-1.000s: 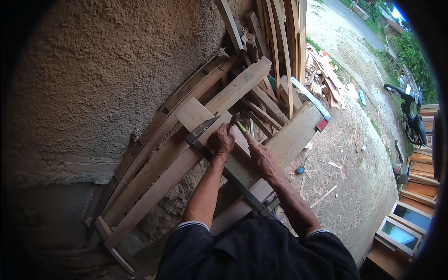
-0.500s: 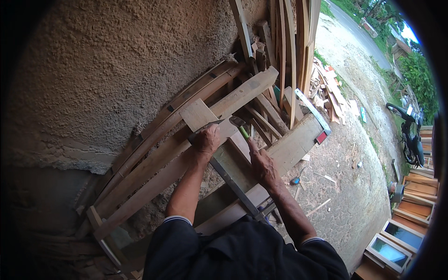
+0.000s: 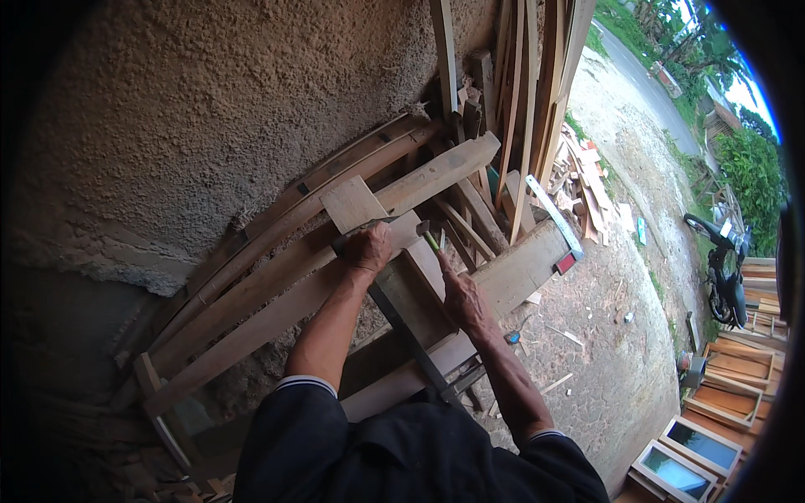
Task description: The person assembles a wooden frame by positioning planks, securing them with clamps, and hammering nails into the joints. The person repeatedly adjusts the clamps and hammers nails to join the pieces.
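Right hand (image 3: 465,300): fingers wrapped around the green handle of the hammer (image 3: 432,242)
Hammer: it lies just beyond the right hand, nearer to this one, long axis pointing forward and slightly left; its head is right of the left hand (image 3: 370,246), apart from it
Left hand: folded over the upper end of the dark bar clamp (image 3: 408,329), its fingertips hidden from me
Bar clamp: slants from there down-right, toward the person's body

From just right of the clamp (image 3: 409,339), my left hand (image 3: 366,249) has shifted over its upper end, away from the hammer (image 3: 431,241).
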A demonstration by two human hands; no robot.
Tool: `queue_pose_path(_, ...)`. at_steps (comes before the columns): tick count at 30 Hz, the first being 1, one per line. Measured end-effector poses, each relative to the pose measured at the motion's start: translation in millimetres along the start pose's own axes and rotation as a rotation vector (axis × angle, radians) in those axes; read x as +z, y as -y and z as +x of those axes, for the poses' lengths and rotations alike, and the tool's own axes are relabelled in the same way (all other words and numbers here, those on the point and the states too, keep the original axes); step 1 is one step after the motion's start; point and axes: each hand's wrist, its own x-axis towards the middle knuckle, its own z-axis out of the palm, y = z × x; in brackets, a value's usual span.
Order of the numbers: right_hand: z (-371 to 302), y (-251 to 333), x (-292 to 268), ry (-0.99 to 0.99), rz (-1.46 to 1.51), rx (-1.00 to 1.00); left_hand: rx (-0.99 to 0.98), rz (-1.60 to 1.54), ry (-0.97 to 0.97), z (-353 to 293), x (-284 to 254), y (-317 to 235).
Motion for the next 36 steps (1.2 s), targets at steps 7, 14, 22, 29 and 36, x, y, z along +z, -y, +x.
queue_pose_path(7, 4, -3, 4, -0.069, 0.089, -0.045, -0.004, -0.035, -0.017, -1, 1, 0)
queue_pose_path(14, 4, 3, -5, -0.195, 0.023, -0.105, -0.033, 0.031, 0.009, -2, -5, -5)
queue_pose_path(22, 7, 4, -8, -0.143, 0.036, -0.084, -0.013, -0.016, -0.011, -1, 3, 0)
queue_pose_path(29, 8, -2, -4, -0.13, 0.062, -0.06, -0.057, -0.03, 0.01, 0, 7, 2)
queue_pose_path(36, 11, 0, -1, -0.084, 0.1, -0.046, -0.124, -0.256, -0.093, -5, 3, -2)
